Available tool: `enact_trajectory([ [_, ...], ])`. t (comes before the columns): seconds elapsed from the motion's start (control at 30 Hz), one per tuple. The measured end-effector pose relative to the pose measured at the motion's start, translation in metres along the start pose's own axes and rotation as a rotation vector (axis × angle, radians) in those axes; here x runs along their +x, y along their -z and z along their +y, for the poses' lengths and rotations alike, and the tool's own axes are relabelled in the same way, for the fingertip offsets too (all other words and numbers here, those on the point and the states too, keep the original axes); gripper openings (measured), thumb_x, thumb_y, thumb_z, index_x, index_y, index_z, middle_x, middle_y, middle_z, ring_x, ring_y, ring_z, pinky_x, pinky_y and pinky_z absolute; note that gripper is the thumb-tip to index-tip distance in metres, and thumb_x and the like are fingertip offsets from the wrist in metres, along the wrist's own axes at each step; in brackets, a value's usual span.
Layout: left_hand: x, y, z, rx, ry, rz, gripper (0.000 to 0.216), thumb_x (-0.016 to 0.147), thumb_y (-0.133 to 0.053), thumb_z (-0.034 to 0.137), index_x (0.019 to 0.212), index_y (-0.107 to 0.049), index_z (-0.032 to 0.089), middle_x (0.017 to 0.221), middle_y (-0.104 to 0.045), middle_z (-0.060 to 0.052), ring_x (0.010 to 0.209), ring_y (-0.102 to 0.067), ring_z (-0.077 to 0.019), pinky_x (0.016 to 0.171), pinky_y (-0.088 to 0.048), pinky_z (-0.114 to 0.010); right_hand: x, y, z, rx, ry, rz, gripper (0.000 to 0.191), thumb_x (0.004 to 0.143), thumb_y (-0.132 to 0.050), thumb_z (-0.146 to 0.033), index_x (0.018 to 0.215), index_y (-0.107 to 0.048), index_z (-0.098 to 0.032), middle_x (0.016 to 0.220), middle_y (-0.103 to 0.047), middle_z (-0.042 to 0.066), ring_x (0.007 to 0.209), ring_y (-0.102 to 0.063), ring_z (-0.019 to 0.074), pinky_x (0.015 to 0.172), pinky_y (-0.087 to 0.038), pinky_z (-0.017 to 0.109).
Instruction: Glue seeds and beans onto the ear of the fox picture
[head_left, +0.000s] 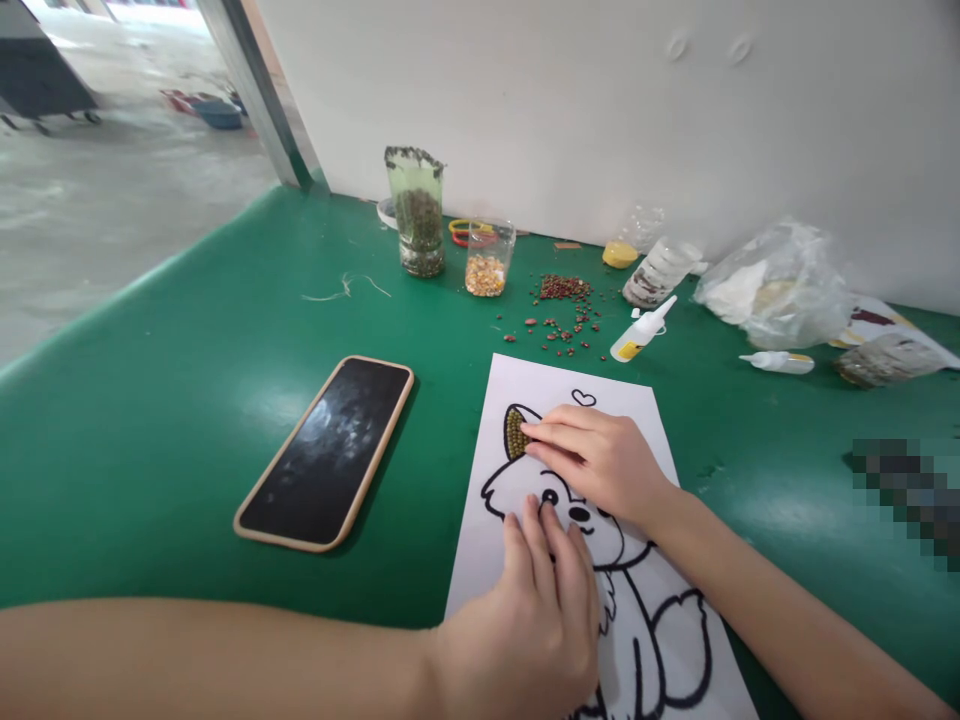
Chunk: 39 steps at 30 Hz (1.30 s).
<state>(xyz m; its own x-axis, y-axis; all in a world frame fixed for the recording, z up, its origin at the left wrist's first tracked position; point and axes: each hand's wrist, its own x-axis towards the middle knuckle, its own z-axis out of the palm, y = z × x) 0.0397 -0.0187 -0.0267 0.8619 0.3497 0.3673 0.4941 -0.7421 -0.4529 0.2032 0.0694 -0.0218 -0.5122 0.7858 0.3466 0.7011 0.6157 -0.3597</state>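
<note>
A white sheet [478, 548] with a black outline drawing of a fox-like animal lies on the green table. Small green beans [514, 434] fill the drawing's left ear in packed rows. My right hand [600, 455] lies across the top of the head, fingers stretched out, tips touching the beans at the ear's right side. No object shows in it, though its underside is hidden. Lower down, my left hand [536, 610] rests on the sheet over the face and chest, fingers extended and holding nothing visible.
Left of the sheet lies a phone [330, 455]. Behind stand a green-tinted container of beans [420, 225], a cup of corn kernels [486, 275], loose red beans [566, 288], and a glue bottle [637, 337]. Farther right are another glue bottle [780, 362] and plastic bags [787, 290].
</note>
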Motion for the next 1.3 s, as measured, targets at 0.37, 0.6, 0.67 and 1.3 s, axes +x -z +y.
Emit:
enact_trajectory([
  [0.37, 0.001, 0.000, -0.002, 0.001, 0.001, 0.009, 0.043, 0.084, -0.036, 0.020, 0.114, -0.058, -0.002, 0.102, -0.066, -0.022, 0.092, -0.065, -0.0352, 0.071, -0.053, -0.045, -0.001, 0.010, 0.006, 0.140, 0.045, -0.055, 0.019, 0.089, -0.050, -0.021, 0.096, -0.067, -0.019, 0.090, -0.069, 0.004, 0.076, -0.062, 0.0120, 0.066, -0.049, 0.024],
  [0.6, 0.000, 0.001, 0.000, -0.009, 0.010, 0.005, 0.043, 0.084, -0.036, 0.020, 0.114, -0.058, -0.002, 0.102, -0.065, -0.022, 0.092, -0.065, -0.0357, 0.071, -0.052, -0.045, -0.001, 0.009, 0.006, 0.051, 0.121, -0.073, 0.021, 0.089, -0.048, -0.022, 0.097, -0.068, -0.021, 0.091, -0.069, 0.004, 0.080, -0.063, 0.0124, 0.066, -0.049, 0.023],
  [0.67, 0.000, 0.000, 0.001, -0.009, 0.015, 0.005, 0.044, 0.084, -0.035, 0.020, 0.114, -0.058, -0.002, 0.103, -0.065, -0.023, 0.093, -0.065, -0.0360, 0.071, -0.052, -0.046, -0.001, 0.009, 0.005, 0.090, 0.114, -0.055, 0.020, 0.089, -0.049, -0.021, 0.096, -0.067, -0.021, 0.090, -0.068, 0.003, 0.076, -0.062, 0.0118, 0.064, -0.048, 0.023],
  [1.3, 0.001, -0.001, -0.002, 0.008, 0.008, 0.026, 0.042, 0.085, -0.033, 0.019, 0.113, -0.058, -0.001, 0.102, -0.065, -0.022, 0.093, -0.064, -0.0369, 0.071, -0.050, -0.048, 0.035, 0.000, 0.067, -0.155, -0.454, 0.196, 0.011, 0.081, -0.052, -0.025, 0.089, -0.056, -0.019, 0.088, -0.061, 0.003, 0.060, -0.052, 0.0127, 0.057, -0.036, 0.026],
])
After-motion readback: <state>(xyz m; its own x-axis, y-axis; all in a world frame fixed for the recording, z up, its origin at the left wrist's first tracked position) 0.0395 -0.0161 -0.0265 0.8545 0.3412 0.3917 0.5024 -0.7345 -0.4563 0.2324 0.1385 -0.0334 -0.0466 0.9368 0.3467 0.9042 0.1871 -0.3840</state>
